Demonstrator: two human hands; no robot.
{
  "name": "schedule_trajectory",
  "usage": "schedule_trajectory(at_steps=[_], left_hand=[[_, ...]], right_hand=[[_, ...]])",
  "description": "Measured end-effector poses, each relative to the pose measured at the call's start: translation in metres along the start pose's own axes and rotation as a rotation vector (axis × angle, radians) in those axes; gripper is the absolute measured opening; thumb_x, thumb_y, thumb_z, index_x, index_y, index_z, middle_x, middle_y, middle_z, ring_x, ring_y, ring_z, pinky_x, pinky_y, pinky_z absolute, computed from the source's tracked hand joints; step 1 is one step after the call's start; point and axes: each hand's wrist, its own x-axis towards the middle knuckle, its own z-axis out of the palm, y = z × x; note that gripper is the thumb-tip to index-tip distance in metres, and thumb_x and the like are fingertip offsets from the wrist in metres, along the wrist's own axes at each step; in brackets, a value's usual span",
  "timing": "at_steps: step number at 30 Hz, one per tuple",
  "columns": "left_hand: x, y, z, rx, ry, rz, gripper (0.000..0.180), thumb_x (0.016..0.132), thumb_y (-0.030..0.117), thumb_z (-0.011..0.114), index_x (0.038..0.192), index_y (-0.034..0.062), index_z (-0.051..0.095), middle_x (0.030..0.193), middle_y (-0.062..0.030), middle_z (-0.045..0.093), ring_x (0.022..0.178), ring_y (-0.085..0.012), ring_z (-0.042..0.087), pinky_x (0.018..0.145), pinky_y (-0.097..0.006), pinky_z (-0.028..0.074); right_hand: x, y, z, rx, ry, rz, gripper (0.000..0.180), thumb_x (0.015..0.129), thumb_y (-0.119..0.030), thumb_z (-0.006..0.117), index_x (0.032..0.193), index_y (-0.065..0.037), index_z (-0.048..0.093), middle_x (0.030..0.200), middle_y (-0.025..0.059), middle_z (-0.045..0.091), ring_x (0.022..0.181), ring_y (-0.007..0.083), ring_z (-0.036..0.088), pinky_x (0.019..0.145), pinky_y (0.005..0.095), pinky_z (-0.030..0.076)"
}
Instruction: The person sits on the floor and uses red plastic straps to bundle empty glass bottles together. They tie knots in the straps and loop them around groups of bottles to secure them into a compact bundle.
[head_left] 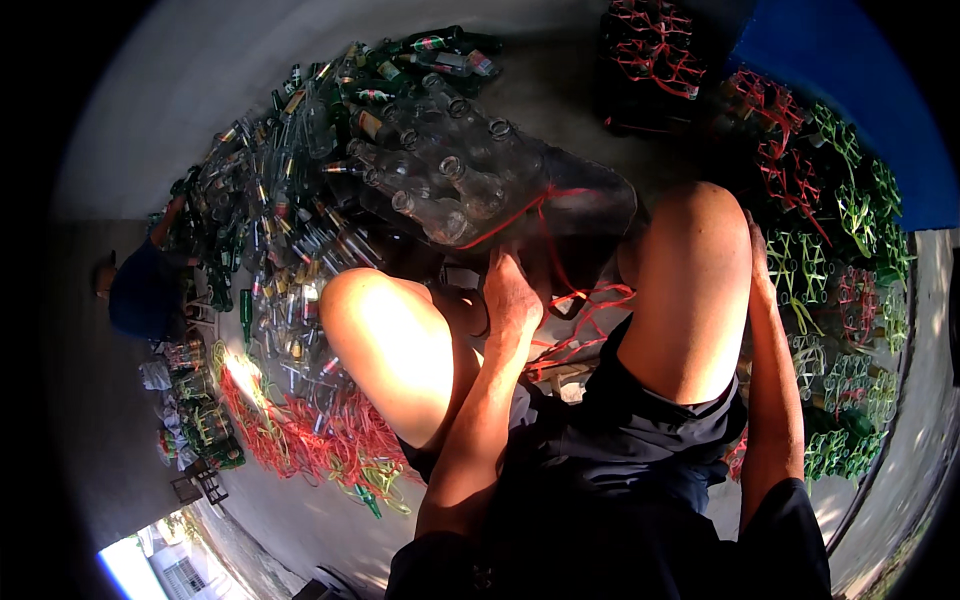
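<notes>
A cluster of clear glass bottles (475,190) stands packed together just beyond the person's knees, mouths up, with a red strap (515,213) running along its near right side. The left hand (514,290) is at the near edge of this cluster, fingers mostly hidden beside the strap, while the right hand (757,248) lies against the outer side of the right knee (705,225); whether either hand is open or gripping cannot be told. Loose bottles (270,205) heap up on the left, a tangle of red strapping (310,430) lies nearer, and strapped bottle bundles (850,385) stand on the right.
</notes>
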Motion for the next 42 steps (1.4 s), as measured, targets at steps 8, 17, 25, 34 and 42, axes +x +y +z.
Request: schedule_trajectory(at_steps=[8,17,25,34,42], left_hand=[[0.026,0.063,-0.040,-0.146,0.417,0.101,0.054,0.093,0.005,0.072,0.141,-0.0044,0.049,0.133,-0.0235,0.059,0.095,-0.0253,0.066,0.078,-0.036,0.057],[0.096,0.015,-0.041,-0.324,0.301,0.017,0.034,0.100,0.021,0.072,0.120,-0.0046,0.063,0.095,-0.0086,0.069,0.062,-0.0121,0.064,0.060,-0.028,0.053],[0.099,0.010,-0.034,-0.112,0.441,0.210,0.028,0.101,0.022,0.070,0.107,-0.0045,0.065,0.088,-0.0127,0.073,0.080,-0.0244,0.072,0.075,-0.036,0.056],[0.080,0.041,-0.044,-0.092,0.414,0.185,0.028,0.097,0.020,0.072,0.111,-0.0028,0.063,0.105,-0.0239,0.070,0.099,-0.0455,0.070,0.084,-0.047,0.056],[0.079,0.039,-0.050,-0.054,0.337,0.138,0.030,0.099,0.019,0.069,0.111,-0.0040,0.054,0.108,-0.0288,0.064,0.099,-0.0499,0.068,0.080,-0.055,0.058]], right_hand=[[0.003,0.019,-0.007,-0.040,-0.002,-0.021,0.052,0.094,-0.030,0.072,0.133,-0.001,0.056,0.110,0.0253,0.073,0.099,0.0387,0.071,0.088,0.0454,0.054],[-0.002,0.004,-0.009,0.157,-0.040,-0.004,0.051,0.097,-0.031,0.070,0.137,-0.003,0.055,0.119,0.0221,0.072,0.106,0.0329,0.069,0.093,0.0434,0.053],[0.004,0.003,-0.003,0.121,-0.035,-0.015,0.048,0.098,-0.029,0.068,0.137,-0.003,0.056,0.118,0.0208,0.071,0.105,0.0312,0.068,0.092,0.0424,0.053],[0.012,0.010,-0.004,0.096,-0.049,-0.039,0.044,0.100,-0.027,0.066,0.136,-0.003,0.057,0.117,0.0194,0.071,0.104,0.0293,0.068,0.091,0.0412,0.053],[0.020,0.010,-0.001,0.078,-0.071,-0.032,0.042,0.101,-0.025,0.065,0.135,-0.003,0.058,0.116,0.0181,0.071,0.104,0.0276,0.067,0.091,0.0401,0.053]])
